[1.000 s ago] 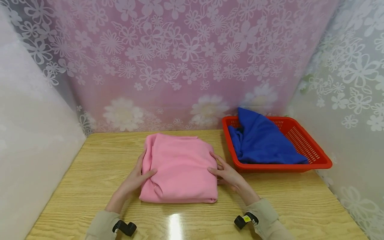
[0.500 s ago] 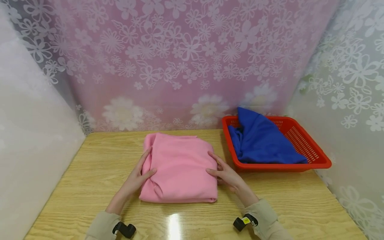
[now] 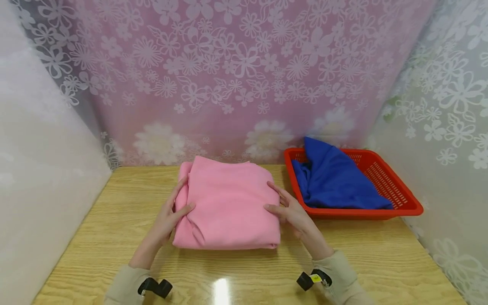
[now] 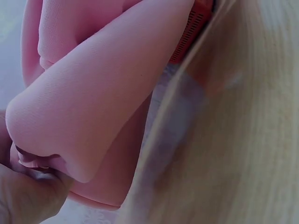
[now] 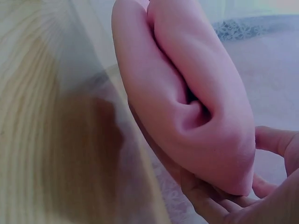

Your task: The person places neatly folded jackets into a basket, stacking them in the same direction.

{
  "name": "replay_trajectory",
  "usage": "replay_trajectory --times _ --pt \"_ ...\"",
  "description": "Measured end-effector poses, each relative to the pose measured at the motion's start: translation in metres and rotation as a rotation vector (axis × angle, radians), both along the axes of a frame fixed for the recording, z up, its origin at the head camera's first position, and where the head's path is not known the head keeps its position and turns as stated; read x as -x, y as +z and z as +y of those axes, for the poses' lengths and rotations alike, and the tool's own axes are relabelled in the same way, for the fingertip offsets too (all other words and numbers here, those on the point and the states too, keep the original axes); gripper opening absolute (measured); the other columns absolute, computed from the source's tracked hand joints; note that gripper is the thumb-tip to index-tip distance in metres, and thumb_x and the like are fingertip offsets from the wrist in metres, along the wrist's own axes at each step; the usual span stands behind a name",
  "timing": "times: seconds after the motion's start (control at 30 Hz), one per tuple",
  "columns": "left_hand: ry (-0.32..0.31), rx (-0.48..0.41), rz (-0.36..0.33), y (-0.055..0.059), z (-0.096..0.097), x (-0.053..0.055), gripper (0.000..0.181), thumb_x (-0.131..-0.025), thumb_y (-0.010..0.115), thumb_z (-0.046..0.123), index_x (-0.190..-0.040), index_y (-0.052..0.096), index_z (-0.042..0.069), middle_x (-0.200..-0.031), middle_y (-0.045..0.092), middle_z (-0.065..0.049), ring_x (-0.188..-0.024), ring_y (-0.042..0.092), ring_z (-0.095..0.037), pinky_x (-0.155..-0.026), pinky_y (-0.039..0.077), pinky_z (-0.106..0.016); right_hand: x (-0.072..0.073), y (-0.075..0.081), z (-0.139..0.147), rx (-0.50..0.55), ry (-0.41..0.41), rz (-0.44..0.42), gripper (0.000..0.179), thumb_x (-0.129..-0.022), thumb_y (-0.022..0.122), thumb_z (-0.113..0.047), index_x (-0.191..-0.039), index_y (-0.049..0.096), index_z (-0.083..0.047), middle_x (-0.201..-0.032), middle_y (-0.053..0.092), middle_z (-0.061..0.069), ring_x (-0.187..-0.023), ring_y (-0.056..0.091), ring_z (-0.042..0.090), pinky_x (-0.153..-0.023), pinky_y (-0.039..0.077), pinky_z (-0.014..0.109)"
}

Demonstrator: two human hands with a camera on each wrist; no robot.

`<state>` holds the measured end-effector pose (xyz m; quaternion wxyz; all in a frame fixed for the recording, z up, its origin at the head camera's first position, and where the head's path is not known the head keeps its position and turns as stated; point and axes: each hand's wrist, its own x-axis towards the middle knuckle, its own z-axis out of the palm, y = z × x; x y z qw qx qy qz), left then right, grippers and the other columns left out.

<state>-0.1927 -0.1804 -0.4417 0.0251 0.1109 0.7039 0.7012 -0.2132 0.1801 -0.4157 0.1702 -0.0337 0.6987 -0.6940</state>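
A folded pink cloth point(image 3: 232, 207) is held between both hands in the middle of the head view. My left hand point(image 3: 164, 220) grips its left side, thumb on top and fingers along the edge. On the opposite side, my right hand point(image 3: 296, 215) holds it with the thumb above and fingers underneath. The left wrist view shows the rolled layers of the cloth point(image 4: 93, 88) over the left hand point(image 4: 28, 196). From the right wrist, the thick folded side of the cloth point(image 5: 205, 84) appears raised off the table, the right hand point(image 5: 275, 200) around its lower corner.
A red plastic basket point(image 3: 408, 199) with slotted walls stands at the right, near the back of the wooden table point(image 3: 114, 237). Blue fabric point(image 3: 339, 182) lies bunched inside it. Flowered curtains point(image 3: 244, 84) close off the back and both sides.
Both hands have lifted the pink cloth a little; it looks larger and sits slightly higher in the head view. The basket and blue fabric have stayed in place.
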Motion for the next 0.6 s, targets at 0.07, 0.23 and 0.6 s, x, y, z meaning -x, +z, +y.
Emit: replay_trajectory --times 0.07,0.23,0.6 --pt "-0.008 -0.008 0.011 0.008 0.0 0.0 0.078 -0.102 0.062 0.011 -0.161 0.022 0.041 -0.168 0.015 0.005 -0.141 0.035 -0.021 -0.1 0.045 -0.019 0.0 0.009 0.0 0.0 0.014 0.029 0.075 -0.094 0.071 -0.013 -0.159 0.036 -0.029 -0.157 0.036 0.017 -0.113 0.06 0.022 -0.084 0.059 0.035" --pt "-0.034 -0.027 0.039 0.024 0.001 0.002 0.075 -0.102 0.06 0.009 -0.161 0.024 0.039 -0.168 0.015 0.004 -0.139 0.038 -0.022 -0.099 0.047 -0.021 -0.001 0.024 0.003 -0.006 0.033 0.101 0.073 -0.097 0.068 -0.013 -0.16 0.034 -0.025 -0.155 0.038 0.019 -0.111 0.061 0.02 -0.084 0.059 0.033" --pt "-0.027 -0.008 0.04 0.042 0.012 0.003 0.071 -0.102 0.063 0.013 -0.159 0.03 0.039 -0.166 0.02 0.007 -0.139 0.04 -0.024 -0.098 0.049 -0.023 -0.001 0.037 0.016 -0.019 0.027 0.109 0.073 -0.098 0.067 -0.016 -0.161 0.031 -0.026 -0.157 0.038 0.016 -0.119 0.056 0.02 -0.085 0.058 0.03"
